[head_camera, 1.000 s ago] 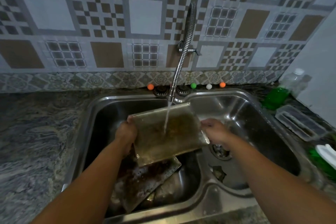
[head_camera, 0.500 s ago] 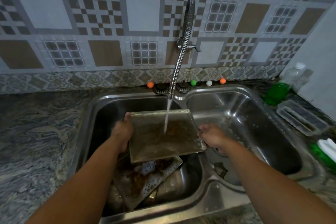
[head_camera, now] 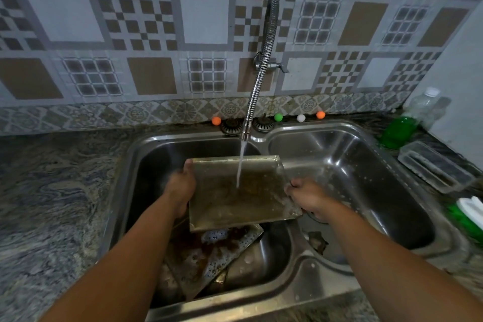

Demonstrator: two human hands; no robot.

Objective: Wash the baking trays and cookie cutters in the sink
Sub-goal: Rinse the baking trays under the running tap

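A greasy square baking tray (head_camera: 230, 198) is held over the left basin of a steel double sink (head_camera: 261, 295). My left hand (head_camera: 181, 185) grips the tray's left edge and my right hand (head_camera: 305, 195) grips its right edge. Water runs from a flexible metal faucet (head_camera: 257, 78) onto the middle of the tray. Beneath it, a second dirty tray (head_camera: 211, 256) with brown residue and foam lies tilted in the left basin. I cannot make out any cookie cutters.
The right basin (head_camera: 366, 185) holds a small scrap near its drain. A green soap bottle (head_camera: 397, 132), a clear plastic box (head_camera: 433, 167) and a green-and-white item (head_camera: 470, 214) stand on the right counter. Small coloured balls (head_camera: 278, 117) line the back ledge. Marbled countertop (head_camera: 52, 204) extends left.
The held tray has levelled out and risen slightly under the stream, and both hands shifted up with it. Brown water and foam have spread on the lower tray.
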